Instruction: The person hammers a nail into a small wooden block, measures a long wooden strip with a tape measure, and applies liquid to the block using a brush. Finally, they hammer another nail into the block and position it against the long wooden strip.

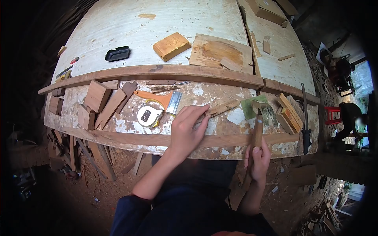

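My left hand [188, 126] is closed, with thumb and fingertips pinching the near end of a thin wooden strip [223, 107] that lies over the bench. In my right hand [258, 160] is the wooden handle of a hammer [257, 129], gripped low near the bench's front edge. Its head is close over a green sheet [248, 108], right of the strip's far end. Left of my left hand are a white tape measure [149, 115] and an orange-handled tool with a wide metal end [173, 103].
Wood blocks [97, 96] stand at the left, and more pieces [289, 114] lean at the right beside a long dark tool [305, 129]. A wooden rail [157, 73] crosses the bench. Behind it lie a black tray [117, 54], a wood block [171, 46] and a board [201, 41].
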The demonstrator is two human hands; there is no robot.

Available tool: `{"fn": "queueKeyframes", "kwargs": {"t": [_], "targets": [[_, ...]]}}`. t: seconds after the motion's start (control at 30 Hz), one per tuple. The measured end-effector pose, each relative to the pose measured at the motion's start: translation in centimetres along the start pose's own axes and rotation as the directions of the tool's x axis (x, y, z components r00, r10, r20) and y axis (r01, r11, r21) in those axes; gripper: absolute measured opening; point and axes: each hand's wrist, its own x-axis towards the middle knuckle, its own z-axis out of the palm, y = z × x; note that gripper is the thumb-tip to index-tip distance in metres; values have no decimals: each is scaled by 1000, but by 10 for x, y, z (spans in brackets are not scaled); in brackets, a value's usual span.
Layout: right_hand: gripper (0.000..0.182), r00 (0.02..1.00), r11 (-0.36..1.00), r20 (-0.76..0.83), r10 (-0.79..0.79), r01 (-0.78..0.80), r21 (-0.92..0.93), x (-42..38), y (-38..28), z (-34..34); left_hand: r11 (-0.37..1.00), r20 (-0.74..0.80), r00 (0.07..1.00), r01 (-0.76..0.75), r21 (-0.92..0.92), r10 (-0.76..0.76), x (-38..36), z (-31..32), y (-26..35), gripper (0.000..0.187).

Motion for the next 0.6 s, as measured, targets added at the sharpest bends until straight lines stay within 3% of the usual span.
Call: {"fn": "queueKeyframes", "kwargs": {"t": [0.23, 0.33, 0.47, 0.6], "targets": [[55, 998, 999, 57, -24, 22, 35, -11, -2, 5, 998, -12, 999, -44, 53, 44, -3, 2, -6, 43], [56, 986, 995, 165, 22, -38, 95, -19, -13, 19, 996, -12, 998, -62, 66, 63, -2, 0, -5, 47], [56, 933, 963, 310, 183, -233, 133, -21, -26, 39, 994, 3, 997, -81, 76, 81, -3, -1, -6, 53], [57, 915, 959, 329, 234, -273, 77, -21, -28, 52, 994, 8, 996, -90, 69, 89, -3, -2, -7, 57]]}}
